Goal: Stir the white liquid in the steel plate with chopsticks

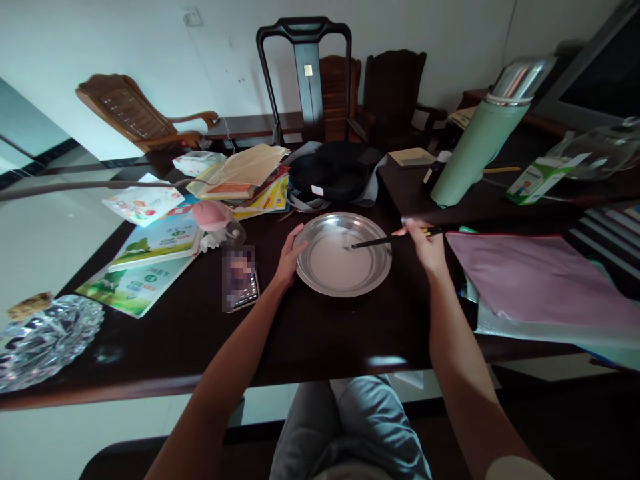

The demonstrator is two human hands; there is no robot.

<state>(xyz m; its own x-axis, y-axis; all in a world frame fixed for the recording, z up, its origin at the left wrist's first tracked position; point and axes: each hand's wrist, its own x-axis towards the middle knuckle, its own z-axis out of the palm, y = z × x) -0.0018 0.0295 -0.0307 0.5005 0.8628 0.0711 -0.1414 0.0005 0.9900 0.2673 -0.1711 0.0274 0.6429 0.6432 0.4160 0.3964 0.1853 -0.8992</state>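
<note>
A shiny metal bowl stands on the dark table, with pale, whitish contents in its bottom; whether these are liquid or powder I cannot tell. My left hand grips the bowl's left rim, its thumb over the edge and the fingers along the outside. Black chopsticks with gold-coloured ends are in my right hand, just off the bowl's right side. They slant over the right rim, and their tips are above or in the pale contents. A phone lies left of the bowl.
Booklets and a pink-lidded bottle are at left, near a glass dish. Behind the bowl sits a black compartmented tray. A green thermos and a pink folder are at right. The table's front edge runs before my lap.
</note>
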